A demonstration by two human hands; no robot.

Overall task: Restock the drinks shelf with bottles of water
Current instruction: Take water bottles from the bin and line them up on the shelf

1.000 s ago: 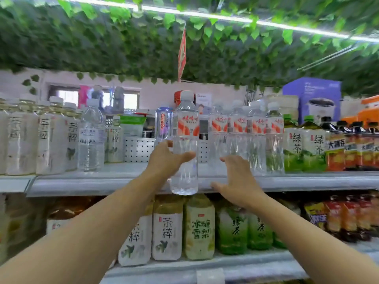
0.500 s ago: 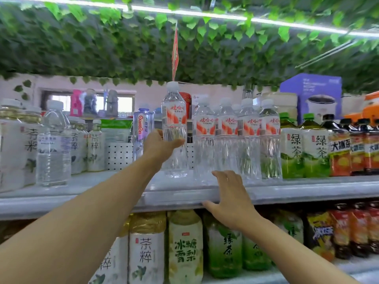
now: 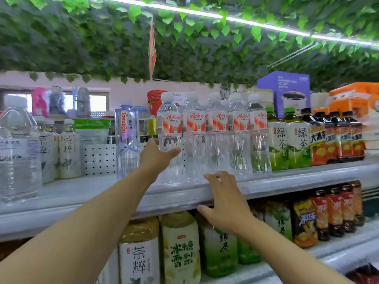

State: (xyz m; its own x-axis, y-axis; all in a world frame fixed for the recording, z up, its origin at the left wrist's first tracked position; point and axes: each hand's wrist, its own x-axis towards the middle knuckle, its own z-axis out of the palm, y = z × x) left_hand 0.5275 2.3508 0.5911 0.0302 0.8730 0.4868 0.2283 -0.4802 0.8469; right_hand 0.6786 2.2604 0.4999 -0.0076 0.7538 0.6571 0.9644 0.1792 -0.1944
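A clear water bottle [image 3: 169, 121] with a red-and-white label and white cap stands upright at the left end of a row of matching water bottles [image 3: 217, 128] on the upper shelf [image 3: 82, 193]. My left hand [image 3: 155, 160] grips its lower body, thumb across the front and fingers behind. The bottle's base looks down on the shelf, touching its neighbour. My right hand [image 3: 224, 199] rests on the shelf's front edge below the row, fingers loosely spread, holding nothing.
A tall purple-labelled Ganten bottle [image 3: 127, 140] stands just left of my left hand. Further left are tea bottles [image 3: 68, 148] and a large water bottle [image 3: 18, 152]. Green tea bottles [image 3: 287, 144] follow the row on the right. The lower shelf holds several drinks [image 3: 180, 251].
My left hand carried the bottle up from in front of the shelf edge and set it in line at the left end of the row. My right hand dropped to the shelf edge.
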